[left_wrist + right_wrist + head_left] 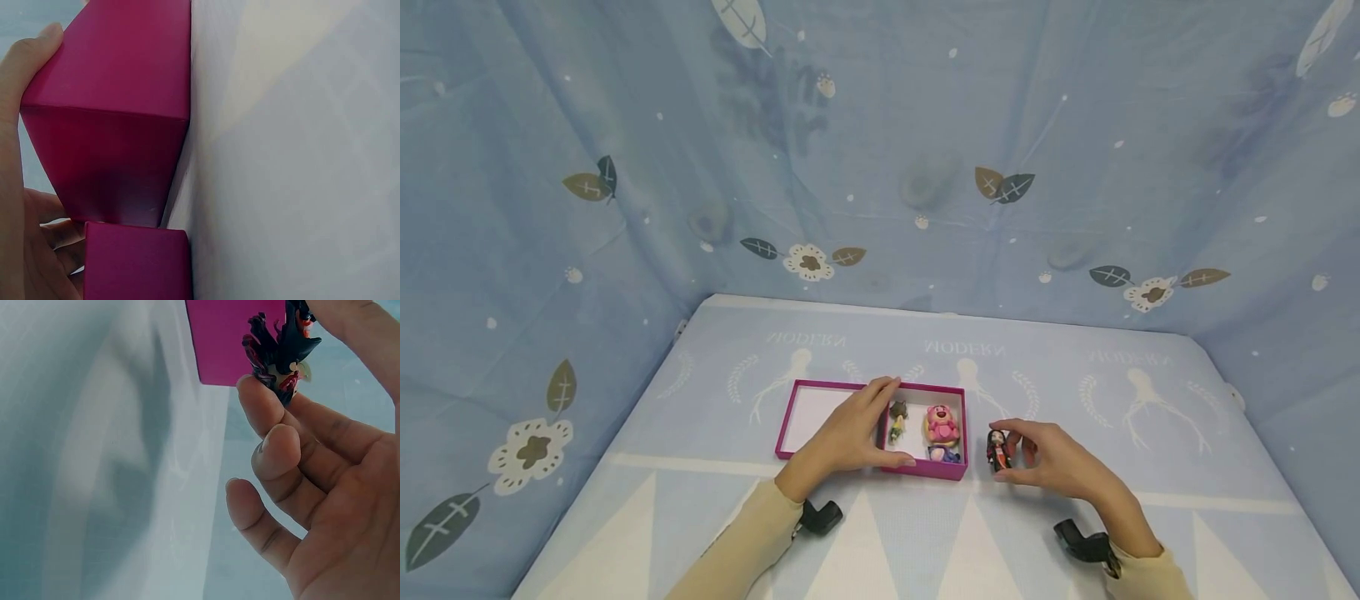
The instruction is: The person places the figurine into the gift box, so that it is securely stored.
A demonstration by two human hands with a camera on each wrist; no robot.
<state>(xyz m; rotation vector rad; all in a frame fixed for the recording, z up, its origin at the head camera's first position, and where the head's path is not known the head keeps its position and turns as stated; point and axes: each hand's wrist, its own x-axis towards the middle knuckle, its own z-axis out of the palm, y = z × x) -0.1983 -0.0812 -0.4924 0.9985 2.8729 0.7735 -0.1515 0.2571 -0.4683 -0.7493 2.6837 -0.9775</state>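
My left hand [850, 429] spans the left side of an open magenta box [925, 472], its thumb at the front wall and fingers at the back. Inside lie a pink bear figurine [942, 425], a small figurine in yellow with dark hair [897, 421] and a blue-purple figurine [944, 454]. Just right of the box, my right hand [1060, 460] pinches a dark-haired figurine in red and black [998, 452] between thumb and fingers. The right wrist view shows this figurine's dark, jagged parts [278, 353] at the fingertips, with the magenta box [219, 344] behind.
A shallow magenta lid [812, 412] with a white inside lies left of the box, partly behind my left hand. The left wrist view has the lid's end [137, 262] close against the box [119, 69]. A patterned cloth [1060, 375] covers the table; blue curtains [880, 150] enclose it.
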